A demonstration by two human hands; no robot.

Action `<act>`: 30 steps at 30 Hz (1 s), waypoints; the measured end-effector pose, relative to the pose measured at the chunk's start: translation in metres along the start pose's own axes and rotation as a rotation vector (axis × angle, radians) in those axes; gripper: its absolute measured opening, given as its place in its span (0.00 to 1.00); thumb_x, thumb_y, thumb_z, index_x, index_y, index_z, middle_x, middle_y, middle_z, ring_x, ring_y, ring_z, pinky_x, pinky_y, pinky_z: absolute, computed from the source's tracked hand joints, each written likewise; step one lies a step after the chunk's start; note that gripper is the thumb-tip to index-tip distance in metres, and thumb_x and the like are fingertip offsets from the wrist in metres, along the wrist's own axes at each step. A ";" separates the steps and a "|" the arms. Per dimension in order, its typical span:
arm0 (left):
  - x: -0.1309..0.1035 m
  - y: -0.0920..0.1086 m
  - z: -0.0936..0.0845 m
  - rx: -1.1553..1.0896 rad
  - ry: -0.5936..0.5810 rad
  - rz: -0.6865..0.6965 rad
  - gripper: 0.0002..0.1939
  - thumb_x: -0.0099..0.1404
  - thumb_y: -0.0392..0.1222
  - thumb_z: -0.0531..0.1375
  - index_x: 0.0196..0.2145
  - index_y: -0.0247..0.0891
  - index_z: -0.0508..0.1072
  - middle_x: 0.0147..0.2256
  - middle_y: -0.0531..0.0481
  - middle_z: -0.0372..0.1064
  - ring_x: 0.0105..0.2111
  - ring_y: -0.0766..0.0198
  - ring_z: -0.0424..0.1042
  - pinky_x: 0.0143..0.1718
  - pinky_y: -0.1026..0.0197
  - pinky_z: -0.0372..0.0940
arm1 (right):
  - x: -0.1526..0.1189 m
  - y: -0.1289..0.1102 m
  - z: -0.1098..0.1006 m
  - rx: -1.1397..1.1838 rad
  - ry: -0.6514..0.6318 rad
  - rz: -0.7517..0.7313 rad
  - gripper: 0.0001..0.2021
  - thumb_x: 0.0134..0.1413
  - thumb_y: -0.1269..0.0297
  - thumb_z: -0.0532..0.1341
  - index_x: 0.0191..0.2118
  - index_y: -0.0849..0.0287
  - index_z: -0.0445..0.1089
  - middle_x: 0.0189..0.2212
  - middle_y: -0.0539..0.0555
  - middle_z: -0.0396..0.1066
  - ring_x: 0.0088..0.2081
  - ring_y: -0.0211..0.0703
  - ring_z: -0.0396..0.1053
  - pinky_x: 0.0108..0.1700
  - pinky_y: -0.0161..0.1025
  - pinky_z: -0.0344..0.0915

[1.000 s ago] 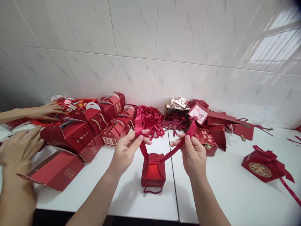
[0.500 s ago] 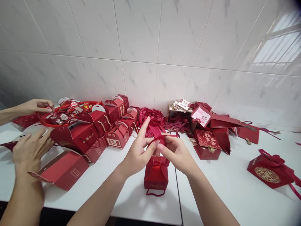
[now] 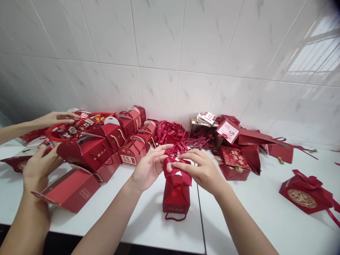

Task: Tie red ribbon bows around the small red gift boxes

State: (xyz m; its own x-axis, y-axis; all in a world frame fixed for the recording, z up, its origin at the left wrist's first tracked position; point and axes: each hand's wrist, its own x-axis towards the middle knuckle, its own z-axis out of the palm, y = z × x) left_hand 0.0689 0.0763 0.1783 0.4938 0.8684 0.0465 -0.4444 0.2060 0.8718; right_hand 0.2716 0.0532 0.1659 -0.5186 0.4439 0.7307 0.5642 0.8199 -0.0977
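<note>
A small red gift box stands upright on the white table, just below the two hands, with a satin ribbon looped at its top and a cord handle at its 6 o'clock. The left hand is at the loop's 10 o'clock side, fingers partly curled at its edge; whether they pinch it, I cannot tell. The right hand comes in from 3 o'clock, its fingers reaching across the loop — the thumb is hidden, so how firm its grip is cannot be told.

From the gift box, a heap of ribbons lies at 12 o'clock, printed cards at 1, and a bow-topped box at 3. An open-topped carton sits at 9, with gable boxes stacked at 10. Beyond them — also towards 10 — a co-worker's hand is over a red basket of wrapped sweets.
</note>
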 end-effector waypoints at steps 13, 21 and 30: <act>-0.026 -0.050 -0.051 1.159 0.637 0.613 0.26 0.60 0.42 0.59 0.55 0.39 0.61 0.23 0.59 0.57 0.25 0.69 0.64 0.36 0.65 0.63 | -0.078 -0.004 0.010 0.018 0.419 0.510 0.10 0.60 0.70 0.55 0.42 0.59 0.72 0.37 0.57 0.73 0.38 0.45 0.70 0.40 0.41 0.67; -0.061 -0.089 -0.127 1.423 0.558 0.213 0.12 0.59 0.47 0.56 0.38 0.41 0.72 0.33 0.49 0.66 0.36 0.57 0.69 0.40 0.55 0.65 | -0.189 0.019 0.029 -0.178 0.119 1.166 0.27 0.54 0.46 0.55 0.50 0.65 0.67 0.48 0.67 0.66 0.50 0.61 0.64 0.47 0.54 0.64; -0.017 -0.111 -0.055 0.953 0.203 -0.019 0.13 0.60 0.50 0.57 0.36 0.41 0.59 0.32 0.55 0.61 0.30 0.66 0.65 0.33 0.63 0.64 | -0.096 -0.023 0.077 0.469 -0.096 1.072 0.26 0.61 0.54 0.50 0.62 0.59 0.50 0.28 0.50 0.65 0.30 0.41 0.66 0.36 0.39 0.64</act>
State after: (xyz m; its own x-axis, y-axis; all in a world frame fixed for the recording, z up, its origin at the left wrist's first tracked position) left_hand 0.0685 0.0633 0.0543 0.3170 0.9482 0.0213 0.3973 -0.1531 0.9048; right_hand 0.2593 0.0194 0.0460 0.0205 0.9973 0.0710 0.4606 0.0536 -0.8860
